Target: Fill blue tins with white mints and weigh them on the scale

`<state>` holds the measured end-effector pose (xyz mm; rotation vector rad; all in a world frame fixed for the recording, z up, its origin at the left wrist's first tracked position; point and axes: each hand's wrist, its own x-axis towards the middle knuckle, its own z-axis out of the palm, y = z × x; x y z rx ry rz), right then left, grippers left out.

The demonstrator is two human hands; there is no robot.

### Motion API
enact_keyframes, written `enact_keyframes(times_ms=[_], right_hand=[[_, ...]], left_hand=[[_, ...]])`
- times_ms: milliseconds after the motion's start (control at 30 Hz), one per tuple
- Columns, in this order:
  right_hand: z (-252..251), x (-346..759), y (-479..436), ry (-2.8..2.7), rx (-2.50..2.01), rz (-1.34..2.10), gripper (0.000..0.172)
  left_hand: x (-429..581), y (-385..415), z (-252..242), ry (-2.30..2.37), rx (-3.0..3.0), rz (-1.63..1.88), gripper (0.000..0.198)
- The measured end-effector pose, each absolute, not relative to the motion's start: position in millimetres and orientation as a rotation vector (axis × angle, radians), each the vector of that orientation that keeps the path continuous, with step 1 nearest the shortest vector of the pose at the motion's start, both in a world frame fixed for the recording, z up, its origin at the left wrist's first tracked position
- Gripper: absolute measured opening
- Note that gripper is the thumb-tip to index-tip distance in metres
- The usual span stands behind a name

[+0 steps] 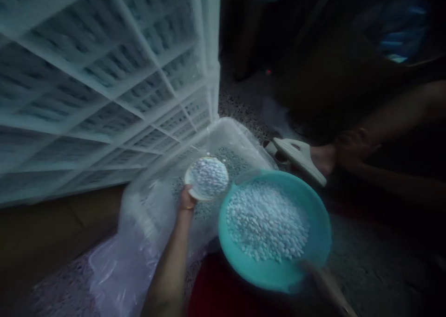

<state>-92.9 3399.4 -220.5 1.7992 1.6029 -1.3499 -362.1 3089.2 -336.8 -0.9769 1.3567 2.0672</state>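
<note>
My left hand (pixel 187 198) grips the edge of a small round pale bowl (pixel 192 195) with its thumb over the rim. Many small white oval pieces (pixel 209 177) fill that bowl, which is over an open clear plastic bag (pixel 149 205). Inside the bag, more small pieces show dimly. To the right, a turquoise basin (pixel 278 277) holds a large heap of the same white pieces (pixel 268 222). At the basin's near right rim, my right hand (pixel 310 267) is closed on the edge; it is dark and blurred, with its fingers partly hidden.
A tall stack of white slatted plastic crates (pixel 114 94) rises at the left. Something red (pixel 223 289) lies below the basin. Another person's foot in a pale sandal (pixel 301 159) and that person's hand (pixel 355 147) are just beyond the basin. Speckled floor (pixel 240 101) shows behind.
</note>
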Motion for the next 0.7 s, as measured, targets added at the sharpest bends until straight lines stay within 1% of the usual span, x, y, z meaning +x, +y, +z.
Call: enact_keyframes(times_ms=[100,167,267,333,433,500,567,633,700], right_hand=[[-208.1,-108.4,3393.1,1.489,1.858,-1.567,0.039],[-201.1,-115.0,3389.2,1.431,1.856,-1.665,0.036],[-195.1,-119.1,3383.1,1.455,1.838,-1.702,0.028],[-193.3,-120.0,3378.4,1.479,1.818,-1.741,0.024],[-191.4,-122.3,3371.5,1.462,1.8,-1.795,0.02],[-190.1,-124.4,3368.4,1.46,1.795,-1.826,0.021],[-189.4,-125.6,3367.1,1.463,1.794,-1.85,0.02],[-189.9,-125.1,3367.5,1.46,1.794,-1.861,0.016],[-191.4,-123.6,3368.9,1.448,1.79,-1.874,0.014]], left_hand=[[-356.1,3050.1,-276.5,1.504,-0.945,2.089,0.064],[-347.8,3033.5,-232.2,1.621,-0.878,2.087,0.065],[-333.6,3034.8,-172.6,1.716,-0.801,2.037,0.064],[-324.4,3053.7,-144.9,1.782,-0.688,1.994,0.065],[-310.4,3099.8,-126.1,2.126,-0.334,1.783,0.069],[-298.3,3133.5,-125.1,2.458,0.033,1.508,0.074],[-282.7,3162.3,-129.3,2.697,0.404,1.217,0.079],[-265.9,3181.6,-136.1,2.815,0.688,0.987,0.081],[-252.3,3190.0,-143.3,2.847,0.95,0.809,0.078]])
